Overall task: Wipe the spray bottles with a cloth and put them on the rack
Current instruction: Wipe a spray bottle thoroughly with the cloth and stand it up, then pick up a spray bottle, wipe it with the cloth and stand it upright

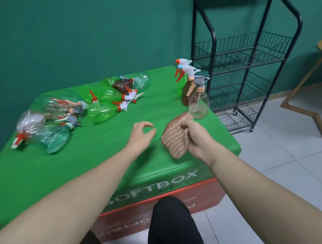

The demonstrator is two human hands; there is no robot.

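Looks like we're between bottles: right hand [196, 140] bunches the brown striped woven cloth [176, 135] mid-frame, left hand [142, 133] hovers loosely curled and empty, so next it should probably grab a clear plastic spray bottle [198, 103] by the empty black wire rack [241, 70], upper right.

Rack [241, 73] right of bottles [193, 90]

upright spray bottles [197, 103]: 3 | cloth [176, 136]: 1 | rack [241, 60]: 1
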